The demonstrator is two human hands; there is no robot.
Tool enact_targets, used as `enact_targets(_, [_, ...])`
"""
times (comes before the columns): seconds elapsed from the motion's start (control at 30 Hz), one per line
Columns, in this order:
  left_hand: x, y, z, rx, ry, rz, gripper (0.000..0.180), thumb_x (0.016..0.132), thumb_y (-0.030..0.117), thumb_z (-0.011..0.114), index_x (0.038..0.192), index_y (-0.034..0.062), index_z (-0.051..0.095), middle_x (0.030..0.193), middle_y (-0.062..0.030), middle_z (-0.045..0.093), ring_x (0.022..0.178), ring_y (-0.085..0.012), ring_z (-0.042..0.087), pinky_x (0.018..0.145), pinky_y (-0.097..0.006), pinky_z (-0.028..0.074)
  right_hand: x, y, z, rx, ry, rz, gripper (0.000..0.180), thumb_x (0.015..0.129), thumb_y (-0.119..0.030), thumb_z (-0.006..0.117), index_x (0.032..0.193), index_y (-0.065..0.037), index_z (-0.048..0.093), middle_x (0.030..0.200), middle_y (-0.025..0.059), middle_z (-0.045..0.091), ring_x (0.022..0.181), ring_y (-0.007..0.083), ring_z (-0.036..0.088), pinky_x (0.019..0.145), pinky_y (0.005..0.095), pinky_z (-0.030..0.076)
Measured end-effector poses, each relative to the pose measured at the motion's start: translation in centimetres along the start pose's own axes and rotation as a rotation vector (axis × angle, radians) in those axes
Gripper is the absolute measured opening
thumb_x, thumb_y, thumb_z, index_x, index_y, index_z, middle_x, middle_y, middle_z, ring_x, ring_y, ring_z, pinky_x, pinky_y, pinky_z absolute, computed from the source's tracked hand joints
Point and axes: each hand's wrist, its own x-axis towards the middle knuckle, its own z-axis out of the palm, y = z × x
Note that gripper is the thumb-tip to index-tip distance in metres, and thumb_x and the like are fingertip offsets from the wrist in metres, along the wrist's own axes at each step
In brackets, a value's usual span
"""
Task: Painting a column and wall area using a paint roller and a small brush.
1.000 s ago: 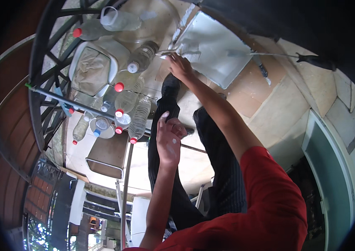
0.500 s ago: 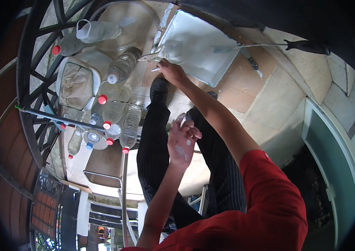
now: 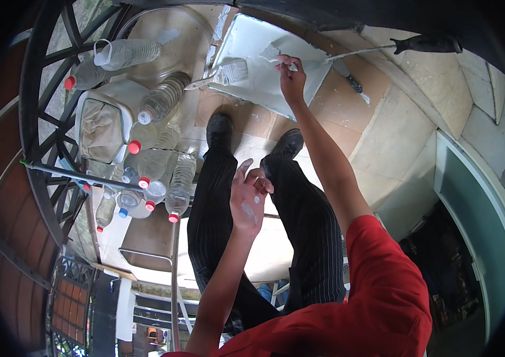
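Note:
My right hand [image 3: 291, 74] is over the white, shallow tray [image 3: 240, 38], its fingers pinched on a slim whitish thing [image 3: 272, 58] whose kind I cannot make out. Beside the fingertips a greyish patch shows on the tray's wet-looking surface. A flat paintbrush [image 3: 231, 72] rests on the tray's left edge, with its handle sticking out leftward. My left hand [image 3: 247, 202], smeared with white, hovers above my legs. Its fingers are apart and loosely bent, with nothing seen in them.
Several clear plastic bottles [image 3: 178, 187] with red or blue caps stand and lie at the left. Near them is a white container [image 3: 127, 113]. A long tool with a black handle [image 3: 428, 44] and a scraper [image 3: 347, 76] lie at the tray's right. A metal lattice [image 3: 32, 89] borders the left.
My right hand has moved rightward and up, from beside the paintbrush to over the tray's middle. The paintbrush stays on the tray's edge. My left hand has shifted slightly left and down.

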Motion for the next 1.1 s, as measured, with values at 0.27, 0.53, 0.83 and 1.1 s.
enact_targets(0.27, [0.1, -0.9, -0.1, 0.012, -0.009, -0.009, 0.037, 0.091, 0.035, 0.036, 0.116, 0.0095, 0.045, 0.089, -0.0057, 0.053, 0.072, -0.0167, 0.050, 0.069, -0.029, 0.039, -2.4, -0.4, -1.2, 0.083, 0.055, 0.118, 0.008, 0.085, 0.004, 0.043, 0.089, -0.002, 0.040, 0.095, 0.0117, 0.059, 0.072, 0.0148, 0.059, 0.068, 0.0250, 0.050])
enact_targets(0.53, [0.3, -1.3, -0.4, 0.069, 0.067, -0.028, 0.035, 0.091, 0.036, 0.037, 0.113, 0.0089, 0.046, 0.085, -0.0050, 0.052, 0.070, -0.0159, 0.049, 0.067, -0.028, 0.039, -1.9, -1.1, -1.4, 0.176, 0.064, 0.086, 0.006, 0.086, 0.002, 0.043, 0.090, -0.002, 0.041, 0.100, 0.0132, 0.057, 0.074, 0.0165, 0.060, 0.070, 0.0252, 0.048])
enact_targets(0.83, [0.5, -1.6, -0.2, 0.106, 0.054, -0.040, 0.036, 0.091, 0.035, 0.037, 0.114, 0.0081, 0.045, 0.087, -0.0056, 0.052, 0.071, -0.0165, 0.049, 0.068, -0.028, 0.039, -3.7, 0.2, -1.8, 0.150, 0.022, 0.184, 0.002, 0.087, 0.000, 0.043, 0.089, 0.000, 0.043, 0.097, 0.0143, 0.058, 0.076, 0.0192, 0.061, 0.072, 0.0282, 0.049])
enact_targets(1.1, [-0.1, -1.5, -3.8, 0.385, 0.133, 0.075, 0.045, 0.091, 0.039, 0.037, 0.125, 0.0097, 0.038, 0.103, -0.0077, 0.052, 0.087, -0.0206, 0.054, 0.078, -0.032, 0.040, -3.6, -10.0, -5.3, 0.384, 0.411, 0.485, 0.032, 0.088, -0.027, 0.053, 0.092, 0.004, 0.046, 0.084, 0.0165, 0.061, 0.059, 0.0190, 0.061, 0.055, 0.0256, 0.051])
